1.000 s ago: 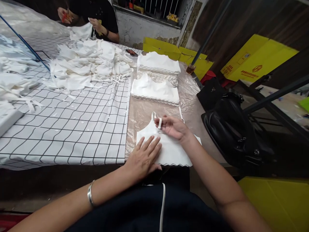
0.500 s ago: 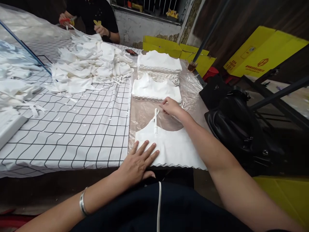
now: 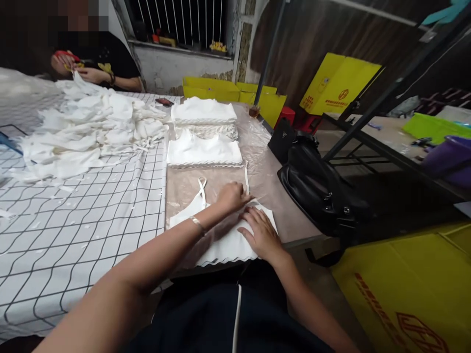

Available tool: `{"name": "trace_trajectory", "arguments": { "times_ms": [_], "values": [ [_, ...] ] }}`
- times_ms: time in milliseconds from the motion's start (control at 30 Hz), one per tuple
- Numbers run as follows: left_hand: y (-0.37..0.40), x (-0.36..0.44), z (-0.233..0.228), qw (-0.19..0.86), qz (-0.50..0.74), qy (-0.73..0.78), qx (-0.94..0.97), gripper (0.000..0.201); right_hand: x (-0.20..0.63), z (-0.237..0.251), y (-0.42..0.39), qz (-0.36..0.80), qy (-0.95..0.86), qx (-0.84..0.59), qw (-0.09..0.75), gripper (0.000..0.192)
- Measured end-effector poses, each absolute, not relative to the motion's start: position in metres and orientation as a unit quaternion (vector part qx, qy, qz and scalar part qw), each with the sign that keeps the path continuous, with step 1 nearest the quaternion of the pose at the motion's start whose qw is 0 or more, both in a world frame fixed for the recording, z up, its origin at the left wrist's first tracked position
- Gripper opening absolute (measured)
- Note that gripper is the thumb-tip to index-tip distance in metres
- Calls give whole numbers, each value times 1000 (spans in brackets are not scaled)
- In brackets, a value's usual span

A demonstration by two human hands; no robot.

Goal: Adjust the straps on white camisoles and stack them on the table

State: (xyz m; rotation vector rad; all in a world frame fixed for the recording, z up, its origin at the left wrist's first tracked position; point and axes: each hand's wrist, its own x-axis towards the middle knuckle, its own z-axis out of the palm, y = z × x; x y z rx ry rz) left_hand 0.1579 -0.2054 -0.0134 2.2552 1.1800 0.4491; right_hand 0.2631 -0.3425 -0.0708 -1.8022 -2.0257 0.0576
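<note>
A white strappy top [image 3: 230, 245] with a wavy hem lies flat at the table's front edge. My left hand [image 3: 231, 197] reaches across it, fingers pinched at the base of the right-hand thin strap [image 3: 247, 177], which runs up toward the stack behind. Resting on the right part of the top, my right hand [image 3: 263, 236] is flat with its fingers spread. The other strap [image 3: 202, 189] stands looped at the top's left side. My left forearm covers part of the cloth.
Folded white tops [image 3: 204, 151] are stacked just behind. To the left, a heap of white garments [image 3: 99, 122] covers checked cloth [image 3: 121, 211]. A black bag [image 3: 312, 181] sits on the right edge. Across the table, a person's hands [image 3: 91, 74] hold red-handled scissors. Yellow boxes [image 3: 211, 89] stand beyond.
My left hand has left the top's left side and crossed to the right strap. My right hand has drawn back from near the stack onto the cloth. The view has turned right.
</note>
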Motion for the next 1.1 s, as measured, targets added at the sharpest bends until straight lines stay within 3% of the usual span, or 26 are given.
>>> {"name": "trace_trajectory", "arguments": {
  "times_ms": [133, 267, 400, 467, 567, 667, 833, 967, 1100],
  "values": [
    [-180, 199, -24, 364, 160, 450, 799, 10, 263, -66, -343, 17, -732, -646, 216, 37],
    [-144, 202, -6, 448, 152, 410, 780, 27, 261, -64, -347, 35, -732, -643, 223, 37],
    [-119, 199, 18, 611, 197, 309, 701, 52, 258, -66, -348, 62, -724, -636, 259, 35],
    [-117, 200, 26, 683, 207, 261, 650, 63, 262, -67, -345, 100, -712, -622, 309, 33],
    [-126, 203, 35, 712, 176, 235, 638, 70, 279, -59, -329, 180, -601, -627, 462, 32],
    [-140, 208, 46, 718, 145, 198, 651, 72, 305, -38, -301, 282, -472, -623, 557, 41],
    [-154, 204, 65, 669, 105, 138, 723, 64, 329, -8, -268, 535, -448, -555, 452, 41],
    [-166, 189, 49, 506, 86, 218, 830, 55, 328, -1, -263, 530, -371, -524, 554, 38],
    [-187, 184, 7, 396, 83, 278, 871, 27, 316, 13, -280, 444, -391, -509, 625, 37]
  ]
}}
